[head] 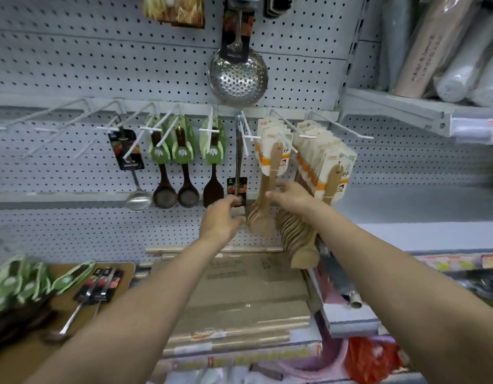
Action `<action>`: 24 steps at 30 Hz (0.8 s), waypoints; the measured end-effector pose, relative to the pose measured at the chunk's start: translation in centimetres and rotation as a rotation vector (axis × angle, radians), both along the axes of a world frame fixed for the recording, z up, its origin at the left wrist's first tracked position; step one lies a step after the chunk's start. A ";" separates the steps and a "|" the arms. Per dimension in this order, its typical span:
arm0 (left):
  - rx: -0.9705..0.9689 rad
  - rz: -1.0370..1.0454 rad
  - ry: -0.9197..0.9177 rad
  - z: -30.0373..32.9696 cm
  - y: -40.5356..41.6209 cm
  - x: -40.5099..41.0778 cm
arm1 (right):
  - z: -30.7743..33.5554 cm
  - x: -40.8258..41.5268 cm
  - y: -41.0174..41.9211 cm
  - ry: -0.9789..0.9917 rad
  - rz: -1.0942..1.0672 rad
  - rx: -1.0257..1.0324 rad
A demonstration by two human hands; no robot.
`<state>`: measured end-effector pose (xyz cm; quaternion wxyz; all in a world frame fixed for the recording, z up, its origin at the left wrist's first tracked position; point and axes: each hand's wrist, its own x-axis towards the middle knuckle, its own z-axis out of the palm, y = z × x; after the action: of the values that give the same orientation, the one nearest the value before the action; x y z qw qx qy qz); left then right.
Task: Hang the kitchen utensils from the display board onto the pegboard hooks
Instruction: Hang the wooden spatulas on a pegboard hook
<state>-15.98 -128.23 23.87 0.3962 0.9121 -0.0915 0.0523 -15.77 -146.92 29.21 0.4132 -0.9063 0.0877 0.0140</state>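
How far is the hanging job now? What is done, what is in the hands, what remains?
Done: a metal ladle, dark wooden spoons and light wooden spatulas hang on the pegboard hooks.
In hand: the left hand grips the lower end of a steel utensil hung on a hook; the right hand reaches toward the spatulas.
Left: green-packaged utensils and steel ones lie on the display board.

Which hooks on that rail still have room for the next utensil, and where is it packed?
Free: the bare hooks at the rail's left end, left of the steel ladle. Also bare pegboard beneath them, above the display board. Crowded: the wooden spatulas at the right, where the right hand reaches; the left hand holds a steel utensil.
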 end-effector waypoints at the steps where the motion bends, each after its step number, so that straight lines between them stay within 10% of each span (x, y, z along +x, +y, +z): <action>1: 0.044 0.006 -0.029 0.8 1.3 -0.9 | 0.6 -0.7 0.8 -0.022 0.059 -0.124; 9: 0.465 0.100 -0.072 7.0 13.1 -8.5 | 5.0 -5.5 9.6 -0.270 0.408 -0.680; 24: 0.520 0.411 -0.187 10.8 42.2 -20.2 | 8.5 -12.9 39.7 -0.569 0.696 -0.668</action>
<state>-36.17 -85.98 34.66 0.1213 0.9732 0.0482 0.1892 -28.72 -107.27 37.72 0.0821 -0.9315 -0.3320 -0.1243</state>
